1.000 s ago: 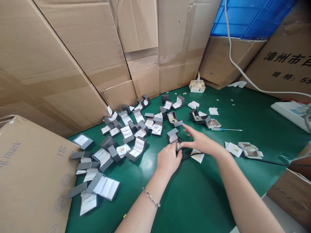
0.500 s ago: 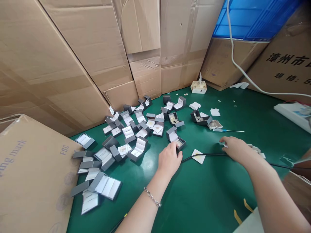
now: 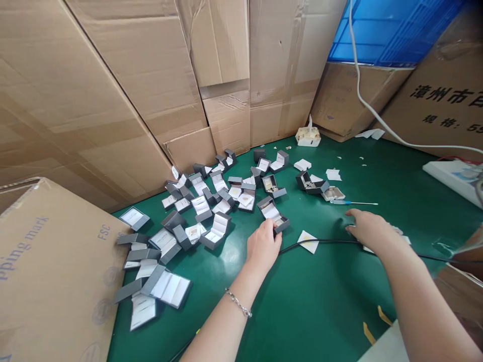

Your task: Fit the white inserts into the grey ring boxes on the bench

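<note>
My left hand [image 3: 263, 246] grips the near edge of a small grey jewellery box [image 3: 272, 215], its lid up and white lining showing. Off to the right, my right hand [image 3: 368, 229] hovers low over the green table, thumb and forefinger apart with nothing between them. Beneath that hand lie pale pieces [image 3: 404, 240], partly hidden by it. Between my hands a square white card [image 3: 308, 242] rests on the table, with a black cable [image 3: 332, 241] running across it. A blue-handled screwdriver [image 3: 342, 202] lies beyond my right fingertips.
Several open grey boxes [image 3: 216, 232] crowd the left and middle of the table [image 3: 302, 311]. Cardboard cartons [image 3: 226, 45] wall the back, and another carton [image 3: 56, 271] stands at left. A tissue pack [image 3: 308, 137] and a white cable [image 3: 381, 118] are at the back right.
A small white piece at my right fingertips no longer shows there; those fingers are now bare. The box in my left hand has tilted slightly. Other things on the table look unchanged.
</note>
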### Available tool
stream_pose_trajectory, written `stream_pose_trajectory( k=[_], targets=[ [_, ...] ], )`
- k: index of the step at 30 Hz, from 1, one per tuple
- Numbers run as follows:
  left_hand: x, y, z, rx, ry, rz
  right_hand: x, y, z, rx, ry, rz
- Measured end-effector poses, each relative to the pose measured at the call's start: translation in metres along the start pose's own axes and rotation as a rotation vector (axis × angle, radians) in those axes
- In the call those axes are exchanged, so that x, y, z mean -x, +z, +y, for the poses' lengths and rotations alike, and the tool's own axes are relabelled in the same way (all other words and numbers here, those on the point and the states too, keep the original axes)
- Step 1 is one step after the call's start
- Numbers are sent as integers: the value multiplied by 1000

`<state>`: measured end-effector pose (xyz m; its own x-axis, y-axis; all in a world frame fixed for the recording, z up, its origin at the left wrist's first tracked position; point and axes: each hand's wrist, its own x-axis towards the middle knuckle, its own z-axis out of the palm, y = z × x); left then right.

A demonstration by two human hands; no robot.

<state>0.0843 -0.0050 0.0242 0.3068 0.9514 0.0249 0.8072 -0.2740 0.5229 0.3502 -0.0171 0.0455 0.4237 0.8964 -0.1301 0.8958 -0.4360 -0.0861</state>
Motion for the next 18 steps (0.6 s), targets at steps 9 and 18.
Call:
stream_pose_trajectory(
  k=[9, 18],
  targets=[
    [0, -1, 1, -11, 15, -13, -8, 6, 23, 1, 100, -47],
    [1, -1, 2, -18, 27, -6, 10, -9, -8, -95, -51, -8]
  ],
)
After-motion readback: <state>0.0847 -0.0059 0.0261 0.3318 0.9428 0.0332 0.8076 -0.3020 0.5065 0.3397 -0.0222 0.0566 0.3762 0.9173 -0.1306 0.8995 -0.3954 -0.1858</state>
